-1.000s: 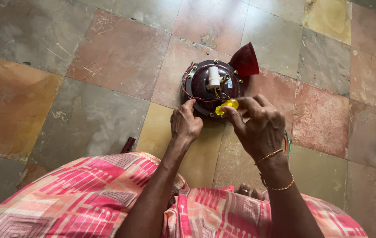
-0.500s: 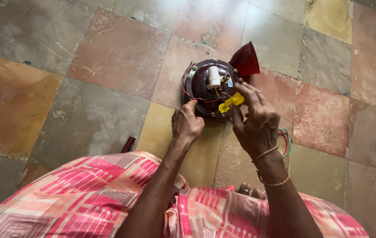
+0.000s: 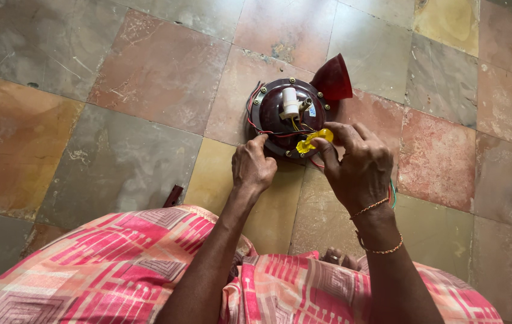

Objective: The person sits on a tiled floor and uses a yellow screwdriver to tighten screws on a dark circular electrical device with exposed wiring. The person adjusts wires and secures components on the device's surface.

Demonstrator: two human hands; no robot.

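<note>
A round dark maroon device with brass screws around its rim, a white cylinder part on top and a red horn-shaped mouth lies on the stone floor. Red and yellow wires run across it. My left hand rests against its near edge, fingers curled on the rim. My right hand pinches a small yellow plastic piece over the device's near right side, with thin red and green wires passing under that hand.
The floor is made of large stone tiles in grey, reddish and yellow tones. A pink patterned garment covers my knees at the bottom. A small dark object lies on the floor beside my left knee.
My right hand has shifted the yellow piece slightly along the device's near right side. My left hand stays at the rim. The device has not moved.
</note>
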